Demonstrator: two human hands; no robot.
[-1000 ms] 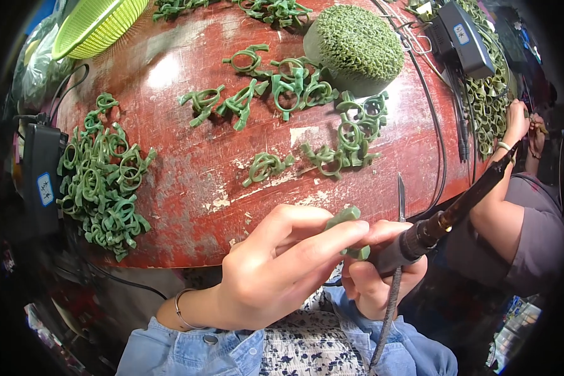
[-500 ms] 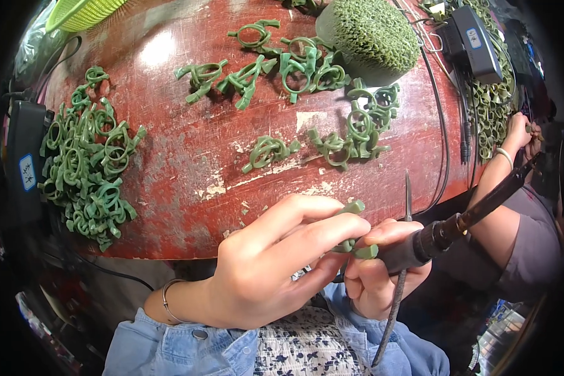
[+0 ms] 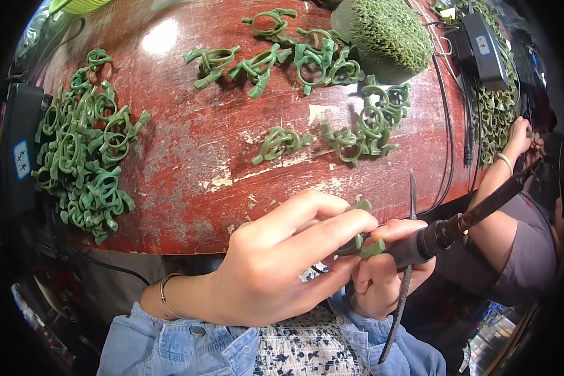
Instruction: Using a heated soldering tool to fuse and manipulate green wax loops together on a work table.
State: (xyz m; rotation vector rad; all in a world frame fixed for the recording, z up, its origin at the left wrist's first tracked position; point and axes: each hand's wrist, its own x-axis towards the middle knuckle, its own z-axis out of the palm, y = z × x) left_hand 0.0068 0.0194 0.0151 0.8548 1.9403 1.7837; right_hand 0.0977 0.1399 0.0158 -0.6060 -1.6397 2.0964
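Observation:
My left hand [image 3: 282,260] is closed around a green ring piece [image 3: 373,249] with blunt stubs, most of it hidden by the fingers. Beside it, my right hand [image 3: 388,279] is wrapped round the black grip of a soldering iron [image 3: 442,237], whose dark shaft points up and to the right. A thin pointed metal rod [image 3: 413,197], like a needle file, also runs through the right hand, its tip upward. The right thumb and fingertips meet the green piece. Both hands are just off the near edge of the table.
On the worn red table [image 3: 188,144], green rings lie in a pile [image 3: 75,150] at left and in loose groups [image 3: 373,119] farther back. A round green-topped block [image 3: 388,41], black boxes [image 3: 482,50] and cables stand around. Another person's arm [image 3: 504,169] is at right.
The table and its things have shifted slightly up in view, those at the middle and back also rightward. Both hands appear a little farther right, keeping the same hold on the ring piece and tools.

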